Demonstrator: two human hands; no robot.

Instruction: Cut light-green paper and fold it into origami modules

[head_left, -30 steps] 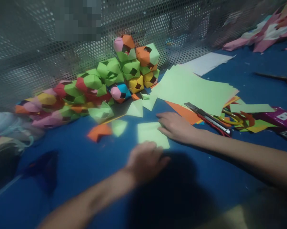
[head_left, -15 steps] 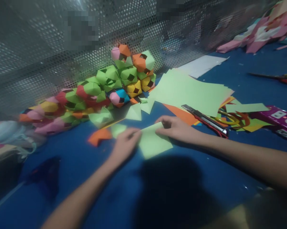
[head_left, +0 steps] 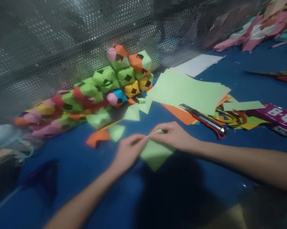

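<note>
A small square of pale green paper (head_left: 157, 155) is pinched between my two hands above the blue table (head_left: 105, 194), one corner pointing toward me. My left hand (head_left: 130, 149) grips its left edge with thumb and forefinger. At the upper edge, the closed fingers of my right hand (head_left: 173, 136) press on the paper, their tips nearly meeting those of my left. The fingers cover the paper's top corner. Just left of my hands lie a folded orange paper piece (head_left: 98, 137) and a small green one (head_left: 116, 132).
Folded paper balls (head_left: 106, 78) are piled against a perforated metal screen (head_left: 91, 41). Behind my right hand are a stack of green sheets (head_left: 186, 90) and a utility knife (head_left: 202, 121). Farther right are a purple box (head_left: 274, 117) and scissors (head_left: 274, 75).
My hands have come together at the paper's top, the right moving left and slightly down. The paper has turned so a corner points toward me. The view has shifted slightly.
</note>
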